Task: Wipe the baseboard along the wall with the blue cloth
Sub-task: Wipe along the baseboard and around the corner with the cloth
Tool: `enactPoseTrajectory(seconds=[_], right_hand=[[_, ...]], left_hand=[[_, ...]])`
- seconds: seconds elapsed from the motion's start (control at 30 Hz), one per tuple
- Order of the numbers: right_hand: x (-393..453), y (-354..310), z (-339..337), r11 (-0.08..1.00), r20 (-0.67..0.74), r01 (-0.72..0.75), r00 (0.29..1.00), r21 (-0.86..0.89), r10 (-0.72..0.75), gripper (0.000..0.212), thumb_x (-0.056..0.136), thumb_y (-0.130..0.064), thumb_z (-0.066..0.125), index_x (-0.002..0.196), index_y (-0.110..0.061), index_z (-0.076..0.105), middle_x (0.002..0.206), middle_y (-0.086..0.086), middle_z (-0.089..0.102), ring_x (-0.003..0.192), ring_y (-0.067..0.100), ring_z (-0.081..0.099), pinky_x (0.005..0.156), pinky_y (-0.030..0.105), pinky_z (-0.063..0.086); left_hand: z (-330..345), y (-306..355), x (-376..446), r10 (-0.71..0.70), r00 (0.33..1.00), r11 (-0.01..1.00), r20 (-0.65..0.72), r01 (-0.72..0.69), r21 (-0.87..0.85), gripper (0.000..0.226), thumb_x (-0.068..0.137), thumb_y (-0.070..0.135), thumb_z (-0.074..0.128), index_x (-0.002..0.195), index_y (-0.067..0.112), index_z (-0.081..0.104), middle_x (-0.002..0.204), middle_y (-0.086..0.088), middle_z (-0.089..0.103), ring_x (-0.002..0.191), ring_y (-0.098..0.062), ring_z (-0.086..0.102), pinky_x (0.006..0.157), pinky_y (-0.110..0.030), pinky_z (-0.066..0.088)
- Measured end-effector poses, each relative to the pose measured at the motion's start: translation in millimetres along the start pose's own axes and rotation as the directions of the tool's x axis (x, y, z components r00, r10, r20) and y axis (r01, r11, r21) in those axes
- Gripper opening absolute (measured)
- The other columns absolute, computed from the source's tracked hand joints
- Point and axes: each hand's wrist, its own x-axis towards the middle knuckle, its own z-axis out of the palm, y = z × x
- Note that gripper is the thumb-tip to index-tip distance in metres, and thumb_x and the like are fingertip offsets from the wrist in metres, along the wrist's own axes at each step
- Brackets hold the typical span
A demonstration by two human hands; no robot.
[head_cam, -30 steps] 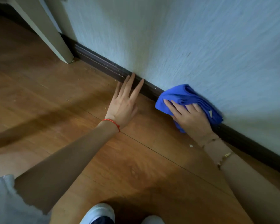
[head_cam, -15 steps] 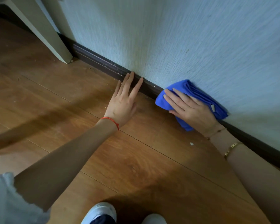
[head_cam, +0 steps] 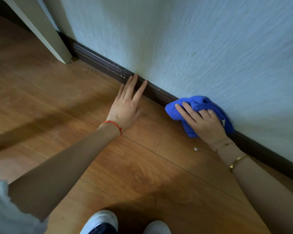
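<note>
Two hands are down at floor level, yours. Wood floor [head_cam: 142, 166], warm brown planks, seams running diagonally; scattered crumbs and grit near the wall on the left, one small white scrap [head_cam: 195, 148] lying on the boards just beside your right wrist. Wall [head_cam: 210, 48] is pale, textured, faintly streaked. Dark brown baseboard [head_cam: 98, 62] runs along its foot from upper left to lower right, with pale specks showing on the stretch near your left fingertips. A light-coloured slanted post [head_cam: 46, 34] meets the floor at upper left, close to the baseboard.

Your left hand [head_cam: 125, 107] lies flat on the floor, palm down, fingers [head_cam: 139, 90] straight and slightly spread, holding nothing; the two longest tips reach onto the baseboard. A red string [head_cam: 113, 124] circles that wrist.

Cloth [head_cam: 198, 103]: blue, bunched, pressed against the baseboard and the foot of the wall, well to the right of your left hand. Your right hand [head_cam: 203, 124] sits on top of it. The fingers [head_cam: 188, 110] lie over the cloth and curl into its folds, gripping it; cloth bulges out past the fingertips to the left and shows behind the knuckles toward the wall. A lower flap hangs to the floor under the palm. Thin chain and a gold bracelet [head_cam: 237, 162] on that wrist.

Two white shoes [head_cam: 101, 220] at the bottom edge, a grey-white sleeve [head_cam: 7, 213] at lower left.
</note>
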Motion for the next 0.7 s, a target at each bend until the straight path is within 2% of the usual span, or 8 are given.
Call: enactPoseTrajectory(seconds=[0.13, 0.23, 0.3, 0.37, 0.43, 0.5, 0.6, 0.7], right_hand=[[4.2, -5.8, -4.6, 0.986, -0.023, -0.161, 0.986, 0.035, 0.162, 0.042, 0.095, -0.005, 0.055, 0.135, -0.019, 0.059, 0.124, 0.002, 0.065, 0.081, 0.023, 0.042, 0.074, 0.036, 0.036], [-18.1, -18.5, -16.0, 0.889, 0.029, -0.445, 0.895, 0.106, 0.445, 0.039, 0.094, -0.009, 0.059, 0.132, -0.02, 0.059, 0.125, 0.005, 0.057, 0.081, 0.027, 0.041, 0.071, 0.04, 0.035], [-40.3, -32.4, -29.4, 0.73, 0.123, -0.663, 0.748, 0.167, 0.652, 0.034, 0.098, -0.018, 0.055, 0.132, -0.018, 0.053, 0.126, 0.008, 0.047, 0.086, 0.032, 0.043, 0.073, 0.045, 0.039], [-49.1, -44.0, -41.6, 0.508, 0.2, -0.833, 0.548, 0.218, 0.812, 0.038, 0.094, -0.019, 0.062, 0.13, -0.015, 0.051, 0.126, 0.011, 0.045, 0.092, 0.035, 0.047, 0.078, 0.048, 0.041], [-38.0, -53.1, -49.0, 0.254, 0.26, -0.923, 0.331, 0.29, 0.907, 0.045, 0.087, -0.014, 0.072, 0.127, -0.01, 0.053, 0.124, 0.016, 0.049, 0.098, 0.036, 0.049, 0.086, 0.046, 0.042], [-16.9, -58.7, -53.8, 0.025, 0.303, -0.928, 0.147, 0.373, 0.942, 0.046, 0.084, -0.013, 0.075, 0.125, -0.007, 0.055, 0.123, 0.018, 0.051, 0.107, 0.032, 0.049, 0.095, 0.043, 0.044], [9.1, -62.2, -56.0, -0.189, 0.333, -0.886, -0.042, 0.424, 0.942, 0.045, 0.084, -0.019, 0.077, 0.121, -0.003, 0.056, 0.122, 0.017, 0.05, 0.112, 0.03, 0.05, 0.101, 0.033, 0.041], [20.7, -63.5, -55.5, -0.296, 0.354, -0.844, -0.136, 0.448, 0.925, 0.046, 0.08, -0.018, 0.081, 0.116, -0.002, 0.056, 0.12, 0.015, 0.05, 0.112, 0.03, 0.051, 0.103, 0.029, 0.04]], left_hand=[[-1.8, 8.4, -1.1, -0.045, 0.999, 0.998, 0.016, 0.046, -0.046, 0.085, 0.088, 0.004, 0.057, 0.16, 0.013, 0.014, 0.166, -0.02, 0.006, 0.154, -0.036, 0.002, 0.125, -0.05, 0.01], [-1.7, 18.2, -3.7, -0.042, 0.998, 0.997, 0.05, 0.046, -0.065, 0.086, 0.089, 0.006, 0.059, 0.16, 0.012, 0.012, 0.166, -0.02, 0.004, 0.154, -0.036, 0.001, 0.125, -0.051, 0.01], [1.5, 25.0, -4.4, -0.051, 0.996, 0.996, 0.067, 0.056, -0.073, 0.087, 0.089, 0.007, 0.06, 0.16, 0.012, 0.01, 0.166, -0.02, -0.001, 0.154, -0.036, 0.002, 0.125, -0.051, 0.01], [6.3, 31.3, -3.7, -0.074, 0.995, 0.992, 0.071, 0.081, -0.093, 0.091, 0.087, 0.007, 0.062, 0.16, 0.011, 0.007, 0.166, -0.02, -0.006, 0.154, -0.038, 0.006, 0.125, -0.049, 0.012], [11.5, 36.8, -2.9, -0.096, 0.992, 0.988, 0.081, 0.105, -0.114, 0.096, 0.086, 0.008, 0.066, 0.16, 0.01, 0.004, 0.165, -0.02, -0.01, 0.153, -0.038, 0.008, 0.125, -0.047, 0.011], [15.7, 40.1, -3.4, -0.112, 0.99, 0.985, 0.087, 0.122, -0.124, 0.099, 0.086, 0.008, 0.067, 0.16, 0.009, 0.002, 0.165, -0.021, -0.014, 0.153, -0.039, 0.009, 0.125, -0.047, 0.012], [18.5, 44.0, -3.9, -0.124, 0.989, 0.979, 0.082, 0.136, -0.15, 0.1, 0.085, 0.006, 0.068, 0.16, 0.007, 0.001, 0.164, -0.021, -0.016, 0.152, -0.04, 0.007, 0.123, -0.052, 0.02], [19.6, 46.7, -4.6, -0.12, 0.989, 0.979, 0.081, 0.132, -0.157, 0.1, 0.086, 0.005, 0.067, 0.159, 0.006, -0.001, 0.164, -0.022, -0.016, 0.153, -0.039, 0.005, 0.121, -0.053, 0.023]])
